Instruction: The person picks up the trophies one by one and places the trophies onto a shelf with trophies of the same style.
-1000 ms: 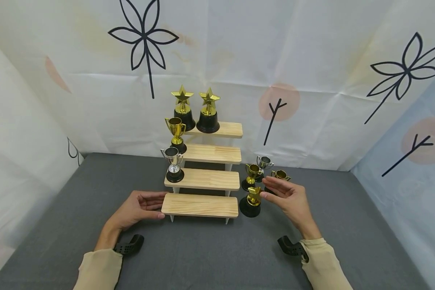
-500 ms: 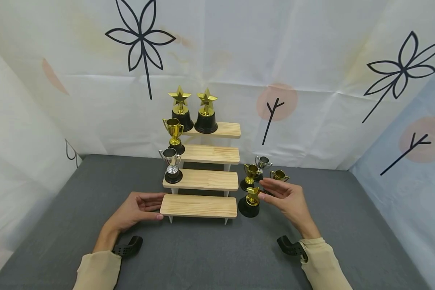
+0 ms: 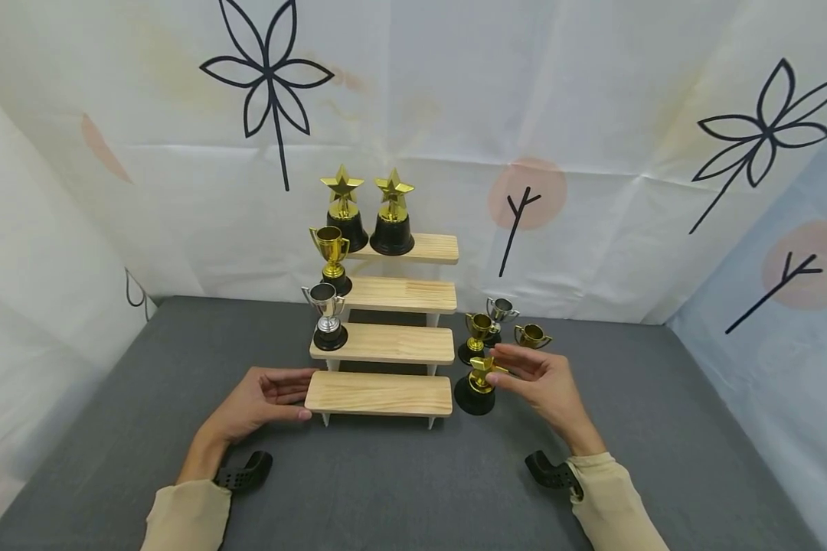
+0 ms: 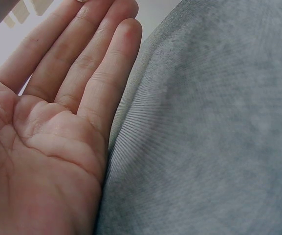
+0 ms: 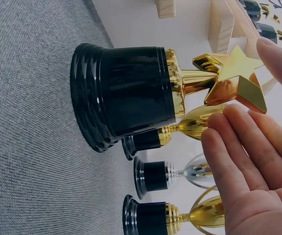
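A: Right hand closer to the star trophy than a second ago. Trophy upright on table, right of bottom shelf.
B: Right wrist view shows a gold cup's black base, largely hand-hidden from head. Fingers straight, thumb apart; contact unclear. Left hand: fingers straight, at bottom shelf's left end.

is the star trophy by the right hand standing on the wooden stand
No, the star trophy by the right hand stands upright on the gray tabletop, beside the wooden stand.
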Demonstrator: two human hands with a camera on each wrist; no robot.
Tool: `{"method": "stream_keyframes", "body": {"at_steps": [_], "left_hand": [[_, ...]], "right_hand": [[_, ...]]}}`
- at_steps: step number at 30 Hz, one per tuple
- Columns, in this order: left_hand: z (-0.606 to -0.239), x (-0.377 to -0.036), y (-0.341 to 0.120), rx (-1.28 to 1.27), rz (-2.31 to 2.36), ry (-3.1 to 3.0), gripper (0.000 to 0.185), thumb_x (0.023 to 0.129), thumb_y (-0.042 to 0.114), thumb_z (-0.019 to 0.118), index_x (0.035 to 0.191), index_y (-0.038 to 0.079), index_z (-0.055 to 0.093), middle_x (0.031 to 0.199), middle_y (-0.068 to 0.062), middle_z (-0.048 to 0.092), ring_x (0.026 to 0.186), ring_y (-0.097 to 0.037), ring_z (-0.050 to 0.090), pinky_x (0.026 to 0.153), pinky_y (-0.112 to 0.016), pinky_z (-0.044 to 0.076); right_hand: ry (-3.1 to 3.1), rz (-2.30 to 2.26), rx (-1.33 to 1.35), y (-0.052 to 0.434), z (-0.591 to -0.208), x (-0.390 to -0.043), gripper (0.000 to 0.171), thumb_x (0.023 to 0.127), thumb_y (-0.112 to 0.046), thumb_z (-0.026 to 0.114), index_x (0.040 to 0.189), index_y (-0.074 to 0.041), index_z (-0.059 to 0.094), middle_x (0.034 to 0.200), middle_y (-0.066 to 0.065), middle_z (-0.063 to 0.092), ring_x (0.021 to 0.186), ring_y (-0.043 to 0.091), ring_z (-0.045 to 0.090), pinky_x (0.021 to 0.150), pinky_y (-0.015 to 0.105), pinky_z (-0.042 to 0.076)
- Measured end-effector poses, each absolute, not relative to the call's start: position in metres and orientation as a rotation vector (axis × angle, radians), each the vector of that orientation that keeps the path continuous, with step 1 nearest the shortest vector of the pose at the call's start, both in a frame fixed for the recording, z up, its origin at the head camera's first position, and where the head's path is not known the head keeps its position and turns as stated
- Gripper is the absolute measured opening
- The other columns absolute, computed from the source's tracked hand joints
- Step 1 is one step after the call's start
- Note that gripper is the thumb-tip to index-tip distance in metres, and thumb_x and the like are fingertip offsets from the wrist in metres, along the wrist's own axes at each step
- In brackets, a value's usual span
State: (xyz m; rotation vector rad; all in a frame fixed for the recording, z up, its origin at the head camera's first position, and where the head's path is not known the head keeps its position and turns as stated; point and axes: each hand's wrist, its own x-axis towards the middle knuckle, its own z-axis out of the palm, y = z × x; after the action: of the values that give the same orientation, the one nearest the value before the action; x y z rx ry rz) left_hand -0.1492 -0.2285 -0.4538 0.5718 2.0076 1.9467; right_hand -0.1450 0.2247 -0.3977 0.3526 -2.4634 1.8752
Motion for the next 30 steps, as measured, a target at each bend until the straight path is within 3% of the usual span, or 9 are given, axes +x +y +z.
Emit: {"method": "stream_keyframes", "body": {"at_steps": [5,15,23,30], "left_hand": [[-0.4544,-0.1486,-0.2286,0.572,1.954,2.012,0.074,0.077,-0.007,0.083,0.138,-0.023,0.044,0.135,-0.036,0.054,0.114,-0.015,0.067,0.095,-0.032,0.056],[-0.4528,-0.1485,-0.2263,0.573,1.952,2.013,0.072,0.079,-0.008,0.082,0.137,-0.025,0.043,0.135,-0.039,0.053,0.114,-0.014,0.067,0.095,-0.031,0.056],[-0.4515,-0.1479,-0.2265,0.59,1.948,2.006,0.072,0.08,-0.008,0.081,0.137,-0.025,0.042,0.135,-0.041,0.051,0.115,-0.014,0.066,0.096,-0.031,0.056],[-0.451,-0.1475,-0.2266,0.604,1.949,2.002,0.071,0.08,-0.009,0.081,0.137,-0.026,0.042,0.135,-0.044,0.048,0.115,-0.015,0.066,0.095,-0.031,0.056]], "right_hand": [[-2.5,1.837,0.348,0.2236,-0.4002,-0.1468,0.051,0.084,-0.005,0.083,0.129,0.008,0.064,0.126,0.022,0.067,0.111,0.01,0.067,0.093,0.025,0.057],[-2.532,1.81,0.343,0.2234,-0.4017,-0.1455,0.045,0.085,-0.005,0.083,0.125,0.007,0.068,0.123,0.024,0.067,0.112,0.035,0.068,0.089,0.027,0.06],[-2.51,1.779,0.374,0.2238,-0.4037,-0.1465,0.037,0.086,-0.004,0.081,0.119,0.007,0.071,0.114,0.024,0.071,0.097,0.014,0.073,0.082,0.023,0.061],[-2.472,1.785,0.344,0.2234,-0.4005,-0.1449,0.036,0.086,-0.002,0.08,0.119,0.009,0.07,0.115,0.025,0.07,0.095,0.008,0.072,0.082,0.023,0.06]]}}
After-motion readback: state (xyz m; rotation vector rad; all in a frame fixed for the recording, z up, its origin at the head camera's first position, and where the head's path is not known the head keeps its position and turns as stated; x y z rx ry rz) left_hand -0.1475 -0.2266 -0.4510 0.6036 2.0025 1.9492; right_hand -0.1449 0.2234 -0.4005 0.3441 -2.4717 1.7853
